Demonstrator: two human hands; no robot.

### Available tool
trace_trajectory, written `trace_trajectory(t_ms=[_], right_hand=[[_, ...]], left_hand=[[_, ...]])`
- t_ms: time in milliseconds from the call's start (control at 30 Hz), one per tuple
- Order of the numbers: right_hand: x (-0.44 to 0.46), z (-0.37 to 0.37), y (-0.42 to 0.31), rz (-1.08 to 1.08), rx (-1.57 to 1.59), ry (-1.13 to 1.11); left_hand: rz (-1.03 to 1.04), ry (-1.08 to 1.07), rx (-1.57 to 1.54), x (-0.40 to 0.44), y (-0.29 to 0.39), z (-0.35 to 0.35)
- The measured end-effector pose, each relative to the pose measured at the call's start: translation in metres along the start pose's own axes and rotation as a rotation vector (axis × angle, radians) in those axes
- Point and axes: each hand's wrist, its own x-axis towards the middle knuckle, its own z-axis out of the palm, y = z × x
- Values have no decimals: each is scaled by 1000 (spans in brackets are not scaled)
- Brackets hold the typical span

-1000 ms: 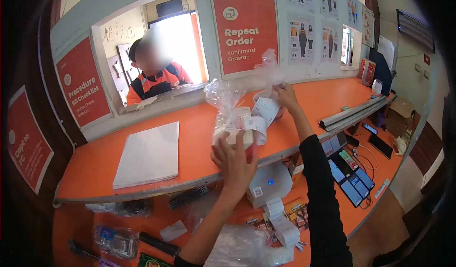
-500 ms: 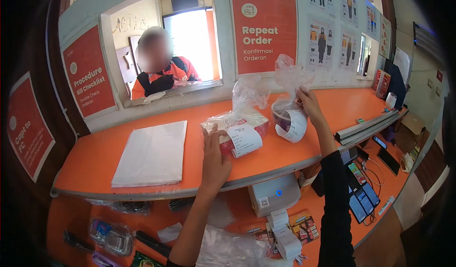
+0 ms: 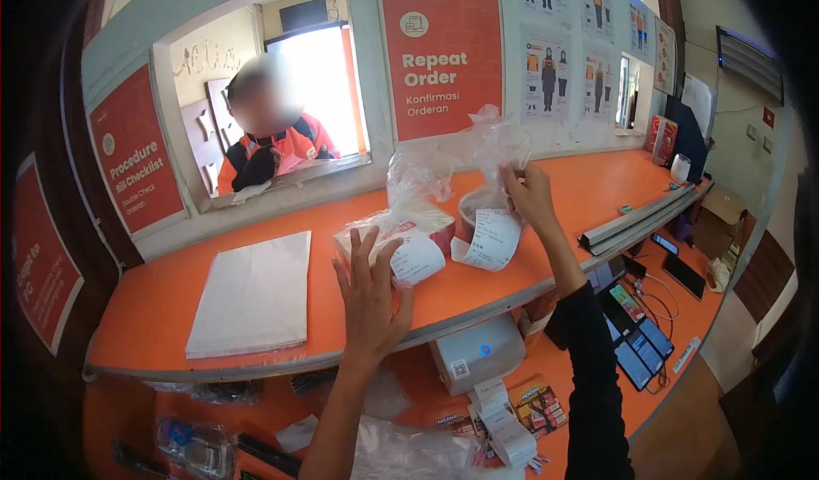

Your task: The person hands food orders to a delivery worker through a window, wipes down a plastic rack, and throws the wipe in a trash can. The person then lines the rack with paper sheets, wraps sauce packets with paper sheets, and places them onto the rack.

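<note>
A white and red food box (image 3: 433,221) in a clear plastic bag (image 3: 418,175) sits on the orange counter, with a printed receipt (image 3: 416,260) on its front. My left hand (image 3: 374,296) is open in front of it, fingers spread at the box's left side; whether they touch the bag I cannot tell. To the right stands a round bowl (image 3: 467,210) in another knotted clear bag (image 3: 495,143). A second receipt (image 3: 490,241) curls out from its front. My right hand (image 3: 532,195) pinches this bag below its knot, at the receipt's upper right.
A stack of white paper (image 3: 252,296) lies on the orange counter (image 3: 153,296). Beyond it, a person (image 3: 277,151) leans at the window. Below are a receipt printer (image 3: 479,352), several phones (image 3: 641,352) with cables, and plastic bags (image 3: 409,450). A metal rail (image 3: 640,220) lies at right.
My left hand has drawn slightly back and spread its fingers. My right hand stays at the bowl's bag, whose receipt now flares out wider. The whole view has shifted a little.
</note>
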Motion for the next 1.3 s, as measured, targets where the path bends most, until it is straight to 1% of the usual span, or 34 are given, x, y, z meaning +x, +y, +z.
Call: trace_trajectory(t_ms=[33,67,133,167,233,267,300,333,367,400,433,500,567,633,667,700,733,767,833,867,933,967,1033,1100,1133,1167,1200,1233,1300], right_hand=[[1,-1,-2,-36,-69,6],[2,-4,-4,-36,-67,6],[3,-10,-9,29,-161,-146],[4,-9,-3,27,-162,-150],[5,-4,10,-96,-78,-251],[6,-2,11,-96,-83,-257],[8,0,12,-19,74,-187],[8,3,5,59,230,-119],[9,3,-3,56,226,-128],[10,-1,-12,65,150,-140],[11,-6,-27,71,74,-152],[17,-13,-53,20,73,-186],[27,-17,-83,-28,79,-220],[39,-15,-118,-61,16,-314],[37,-10,-136,-74,25,-328],[34,-1,-157,-88,114,-262],[35,7,-174,-104,205,-200],[38,13,-186,-125,216,-220],[45,23,-206,-75,225,-357],[48,32,-214,-97,236,-380],[54,59,-224,-15,290,-390],[54,74,-229,-38,301,-425],[52,105,-232,-59,361,-300],[70,139,-216,-53,356,-268],[69,151,-217,-23,391,-324],[69,168,-214,-33,402,-361],[69,186,-210,-22,452,-342],[73,204,-202,-9,498,-317],[79,241,-189,115,519,-342]], left_hand=[[1,-1,0,0,0,0],[4,-13,27,0,1,0],[2,-24,55,-2,-1,1],[-5,-38,68,-2,-3,4],[-16,-50,75,-3,-5,4],[-49,-62,32,-3,-5,3],[-83,-73,-10,-3,-5,2],[-92,-69,-14,-4,-8,3],[-131,-28,-175,-4,-13,6],[-169,16,-336,-4,-18,10],[-176,25,-338,-4,-22,13],[-217,120,-475,-2,-29,18],[-268,116,-455,-3,-34,22],[-324,118,-427,-4,-37,24],[-339,67,-472,-3,-38,24],[-354,22,-516,-2,-38,24],[-274,40,-436,-2,-40,30],[-282,68,-423,-2,-45,37],[-120,-38,-332,-2,-52,47],[-133,-11,-315,-1,-48,43],[-112,-297,-174,0,-43,34],[-138,-267,-159,0,-38,25],[-155,-431,-303,0,-31,11],[-155,-299,-432,-8,-52,52],[-186,-262,-419,-5,-53,53],[-204,-361,-414,-4,-53,51],[-215,-468,-411,-3,-53,50],[-230,-453,-405,-3,-50,45],[-60,-473,-119,-2,-40,36]])
